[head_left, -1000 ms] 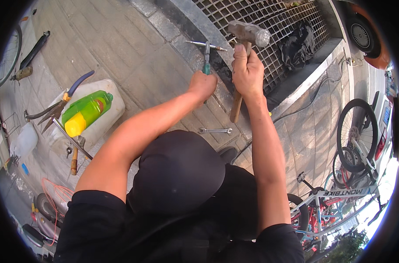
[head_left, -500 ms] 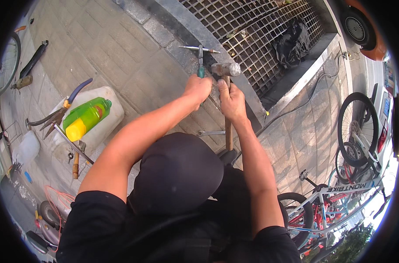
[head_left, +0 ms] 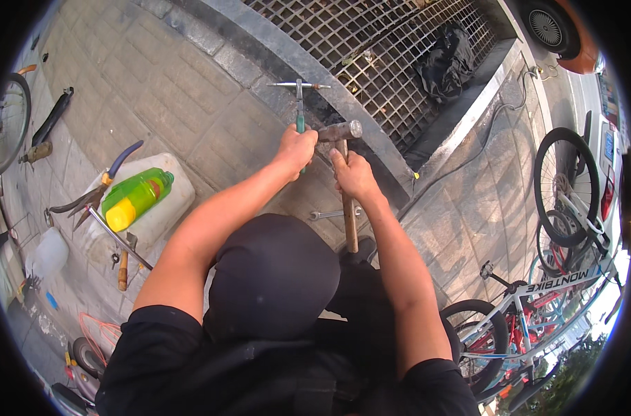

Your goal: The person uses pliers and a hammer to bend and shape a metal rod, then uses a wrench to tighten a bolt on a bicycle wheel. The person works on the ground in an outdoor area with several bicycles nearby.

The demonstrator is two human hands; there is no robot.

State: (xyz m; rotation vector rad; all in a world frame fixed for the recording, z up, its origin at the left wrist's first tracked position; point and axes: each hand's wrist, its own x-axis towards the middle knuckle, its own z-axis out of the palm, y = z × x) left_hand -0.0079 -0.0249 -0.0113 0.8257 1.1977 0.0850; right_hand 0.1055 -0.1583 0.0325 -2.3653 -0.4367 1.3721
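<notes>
My left hand [head_left: 296, 148] is closed round the green handles of a pair of pliers [head_left: 299, 105]. In the jaws of the pliers a thin metal rod [head_left: 315, 86] lies crosswise, over the paving beside the dark kerb. My right hand [head_left: 355, 173] wraps round the upper wooden handle of a hammer [head_left: 342, 131], its thumb laid along the wood just below the head. The hammer head is close to my left hand, right of the pliers. Under the hammer handle a wrench [head_left: 323, 215] lies on the ground, partly covered by it.
A metal grate [head_left: 398, 83] inside a raised border holds a black plastic bag [head_left: 447, 62]. At left, a green bottle [head_left: 141, 200] and large pliers [head_left: 100, 187] lie on a whitish container [head_left: 177, 182]. Bicycles [head_left: 516, 312] stand at right; a dark cable [head_left: 461, 173] crosses the paving.
Both hands have moved left and a little nearer to me. The hammer head has come down further than the rod, and its handle leans more. My grips are unchanged.
</notes>
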